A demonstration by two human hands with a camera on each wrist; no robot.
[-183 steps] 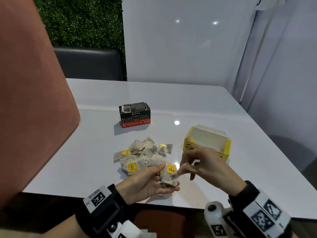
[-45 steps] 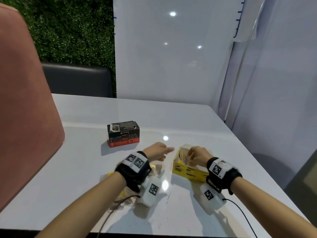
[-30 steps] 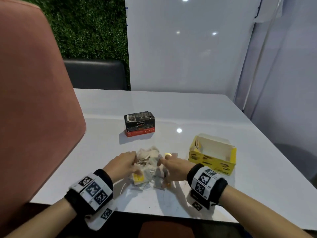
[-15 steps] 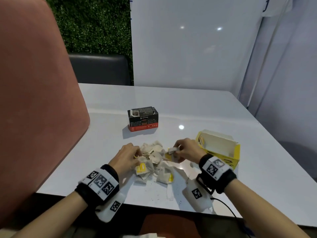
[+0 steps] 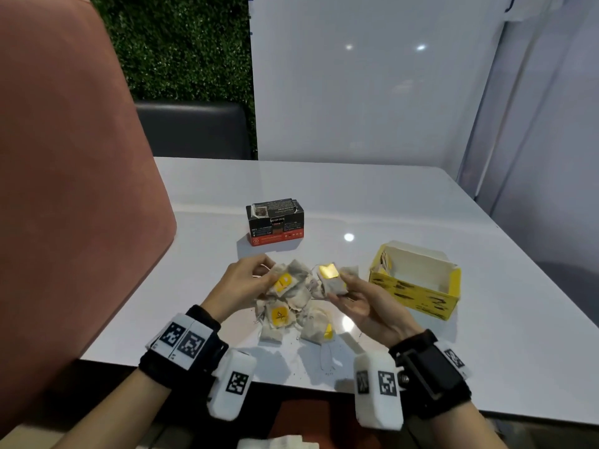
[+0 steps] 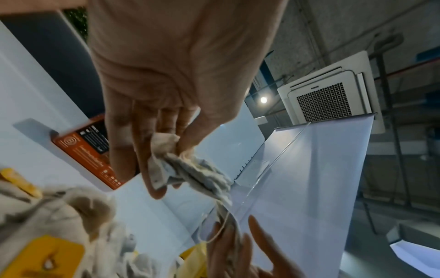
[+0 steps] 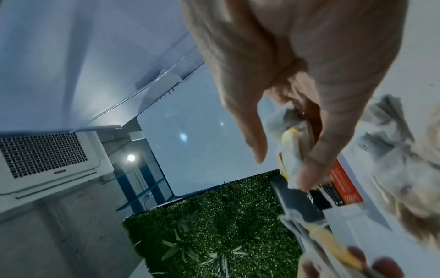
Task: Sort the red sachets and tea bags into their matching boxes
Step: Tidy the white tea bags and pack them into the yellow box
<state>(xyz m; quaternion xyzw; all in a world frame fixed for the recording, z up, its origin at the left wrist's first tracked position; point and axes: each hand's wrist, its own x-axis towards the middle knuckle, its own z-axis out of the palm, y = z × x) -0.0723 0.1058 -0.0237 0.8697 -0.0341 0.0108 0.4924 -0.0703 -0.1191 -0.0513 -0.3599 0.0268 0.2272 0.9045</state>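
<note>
A pile of tea bags (image 5: 285,314) with yellow tags lies on the white table (image 5: 372,196) near the front edge. My left hand (image 5: 267,277) pinches one crumpled tea bag (image 6: 166,150) at the pile's left side. My right hand (image 5: 340,285), palm turned up, pinches another tea bag (image 5: 330,280) with a yellow tag (image 7: 289,150) just above the pile. A string runs between the two held bags in the left wrist view. The open yellow box (image 5: 418,290) stands to the right with some bags inside. The black and red box (image 5: 275,223) stands behind the pile.
A large pink chair back (image 5: 71,189) fills the left side. A dark seat (image 5: 194,131) and a green hedge wall (image 5: 181,43) are beyond the table's far edge. White panels (image 5: 372,76) rise behind and to the right. Tea crumbs (image 5: 324,371) dot the table front.
Both hands have come up out of the pile, each with a tea bag. The right hand has turned palm up and drawn back toward me.
</note>
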